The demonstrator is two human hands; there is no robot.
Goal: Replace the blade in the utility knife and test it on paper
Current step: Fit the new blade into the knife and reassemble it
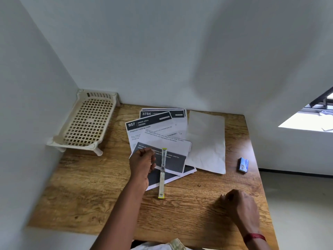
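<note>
A slim utility knife with a clear body and yellow ends lies lengthwise on a fan of printed sheets in the middle of the wooden table. My left hand rests on the sheets just left of the knife. Its fingers are loosely curled and nothing shows in them. My right hand is low over the table at the front right, with its fingertips bent down to the wood. Whether it pinches anything is hidden. A small blue box lies near the right edge.
A blank white sheet lies to the right of the printed ones. A cream plastic rack on short legs stands in the back left corner against the walls. The table's right edge drops to the floor.
</note>
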